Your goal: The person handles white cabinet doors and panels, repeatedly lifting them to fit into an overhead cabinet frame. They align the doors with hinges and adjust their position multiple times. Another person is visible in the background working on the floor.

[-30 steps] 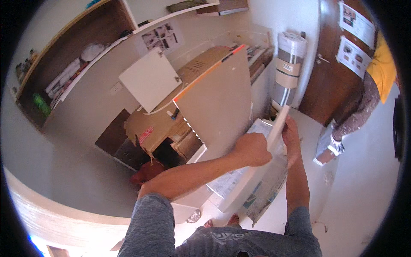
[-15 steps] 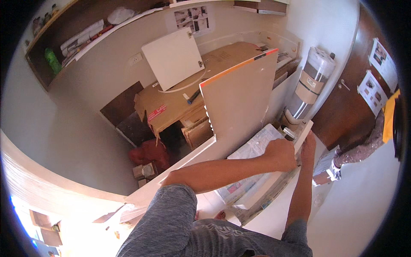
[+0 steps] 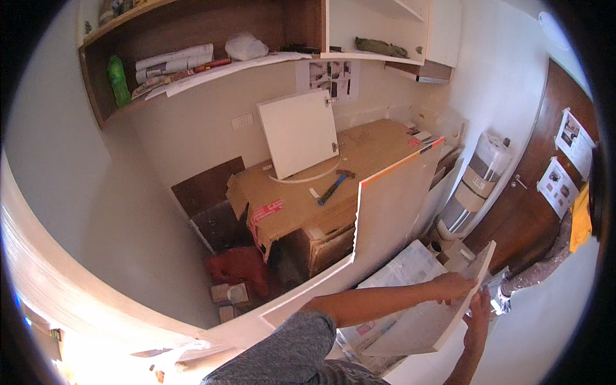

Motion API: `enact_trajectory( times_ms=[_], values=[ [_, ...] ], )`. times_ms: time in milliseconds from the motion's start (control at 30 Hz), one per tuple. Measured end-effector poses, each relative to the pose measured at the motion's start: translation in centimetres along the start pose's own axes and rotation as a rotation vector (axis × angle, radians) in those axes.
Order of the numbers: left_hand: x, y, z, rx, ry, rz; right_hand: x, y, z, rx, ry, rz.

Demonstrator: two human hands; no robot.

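Both my hands are on a long white board (image 3: 436, 327), tilted so that one broad face shows, at the lower right. My left hand (image 3: 453, 287) reaches across from the left, its fingers curled at the board's upper edge. On the board's other side, my right hand (image 3: 477, 316) grips the right edge with bent fingers, partly hidden by the board. Beneath and behind it lies a flat stack wrapped in printed paper (image 3: 401, 268). A large upright panel (image 3: 398, 199) with an orange strip along its top stands to the left of that stack.
A cardboard-covered counter (image 3: 375, 151) bears a hammer (image 3: 333, 188) and a white cabinet door (image 3: 300, 133). Plastic-wrapped cylinder (image 3: 475, 183) stands by the brown door (image 3: 520, 205). Another person's arm (image 3: 542, 266) comes in at right. Open shelves (image 3: 269, 25) hang above.
The board has turned from showing mostly its narrow edge to showing its broad face. Both my hands have shifted along with it, and my view has tipped upward.
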State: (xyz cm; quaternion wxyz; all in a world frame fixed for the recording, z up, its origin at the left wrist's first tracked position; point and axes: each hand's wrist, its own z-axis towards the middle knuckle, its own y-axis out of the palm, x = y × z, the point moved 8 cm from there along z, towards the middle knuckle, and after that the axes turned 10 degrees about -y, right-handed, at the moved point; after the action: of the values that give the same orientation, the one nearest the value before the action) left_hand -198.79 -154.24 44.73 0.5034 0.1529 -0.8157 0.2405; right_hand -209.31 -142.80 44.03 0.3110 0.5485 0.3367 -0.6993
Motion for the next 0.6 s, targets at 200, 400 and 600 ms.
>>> enact_trajectory(
  times_ms=[200, 400, 600],
  values=[
    [-6.4, -0.3, -6.8, -0.421, 0.129, 0.181, -2.2, 1.7, -1.5, -0.003, 0.049, -0.079],
    [-5.0, -18.2, -21.4, 0.384, 0.491, 0.453, -2.1, -2.2, 0.8, -0.042, 0.013, -0.651],
    [-0.9, -39.8, -35.7, 1.524, 0.445, 0.811, -1.6, -2.4, 1.6, 0.066, -0.008, -0.627]
  ],
)
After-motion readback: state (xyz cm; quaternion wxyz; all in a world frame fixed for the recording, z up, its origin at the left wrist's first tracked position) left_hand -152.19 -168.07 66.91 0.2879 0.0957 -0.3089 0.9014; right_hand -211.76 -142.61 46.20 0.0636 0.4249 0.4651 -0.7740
